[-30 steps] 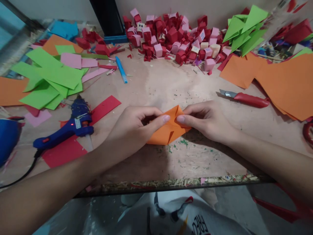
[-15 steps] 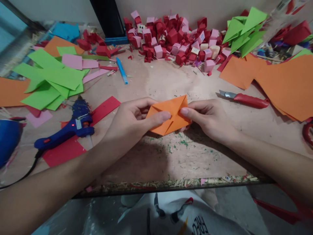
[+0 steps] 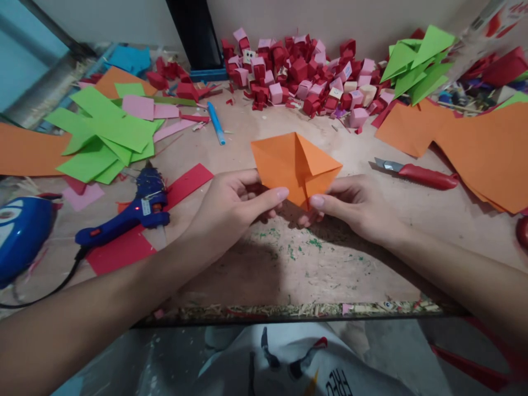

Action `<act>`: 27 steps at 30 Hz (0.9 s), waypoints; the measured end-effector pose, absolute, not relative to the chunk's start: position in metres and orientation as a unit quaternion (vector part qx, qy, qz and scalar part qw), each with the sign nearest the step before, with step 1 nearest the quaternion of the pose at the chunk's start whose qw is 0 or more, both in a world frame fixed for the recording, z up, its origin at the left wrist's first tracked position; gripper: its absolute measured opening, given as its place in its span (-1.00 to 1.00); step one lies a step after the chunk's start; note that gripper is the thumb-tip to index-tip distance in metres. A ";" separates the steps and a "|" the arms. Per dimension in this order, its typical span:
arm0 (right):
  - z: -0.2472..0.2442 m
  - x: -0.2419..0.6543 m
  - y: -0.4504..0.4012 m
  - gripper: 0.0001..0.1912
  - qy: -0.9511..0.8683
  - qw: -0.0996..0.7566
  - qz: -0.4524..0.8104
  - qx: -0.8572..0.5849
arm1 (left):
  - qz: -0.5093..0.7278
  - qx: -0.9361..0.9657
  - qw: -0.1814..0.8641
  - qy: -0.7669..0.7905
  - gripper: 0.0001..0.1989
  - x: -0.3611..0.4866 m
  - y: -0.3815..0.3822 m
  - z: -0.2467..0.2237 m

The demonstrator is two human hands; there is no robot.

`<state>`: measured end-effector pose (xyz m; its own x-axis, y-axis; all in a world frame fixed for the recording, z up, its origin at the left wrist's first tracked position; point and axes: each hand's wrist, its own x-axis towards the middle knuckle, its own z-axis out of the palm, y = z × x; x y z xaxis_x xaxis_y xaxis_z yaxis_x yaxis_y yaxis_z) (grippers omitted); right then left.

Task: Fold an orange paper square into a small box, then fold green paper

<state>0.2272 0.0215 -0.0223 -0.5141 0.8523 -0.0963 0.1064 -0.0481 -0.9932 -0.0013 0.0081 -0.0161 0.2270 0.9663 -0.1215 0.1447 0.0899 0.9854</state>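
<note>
Folded orange paper, one piece, held up over the near middle of the wooden tabletop, between the two hands. Compared with half a second ago: raised higher in the view and more widely spread, the compact six-sided outline replaced by a peaked one, with a broad left face and a folded flap at right; grip shifted to the lower edges. Left hand: pinching the paper's lower left edge, thumb on the front, fingers partly curled below and behind. Right hand: pinching near the lower corner, thumb in front, some fingertips showing beneath. View slightly turned, so that more of a blue object with an eye-like marking shows at the left edge; its far side is cut off. Red object at the right border: mostly out of frame, kind uncertain. Glue gun, blue, left of the left hand, its cord passing out of view. Orange sheets, right: cropped by the frame. Red and pink pieces, heaped at the back: overlapping, not countable. Back of the paper and layers under its flap: hidden.
</note>
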 end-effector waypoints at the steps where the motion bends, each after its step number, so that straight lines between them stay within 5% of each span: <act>1: -0.021 0.228 0.022 -0.68 -0.620 0.297 0.615 -0.386 | 0.386 0.558 0.541 0.497 -0.86 -0.003 0.009 -0.017; 18: -0.023 0.230 0.024 -0.69 -0.638 0.279 0.608 -0.381 | 0.450 0.501 0.578 0.461 -0.83 0.003 0.006 -0.018; 27: -0.038 0.233 0.028 -0.62 -0.514 0.402 0.669 -0.357 | 0.416 0.514 0.602 0.447 -0.80 -0.005 0.009 -0.024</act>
<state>0.2333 0.0277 -0.0384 -0.4221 0.9043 -0.0641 -0.1712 -0.1489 -0.9739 -0.0050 0.0093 -0.0237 0.2540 0.9608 -0.1111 -0.0411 0.1255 0.9912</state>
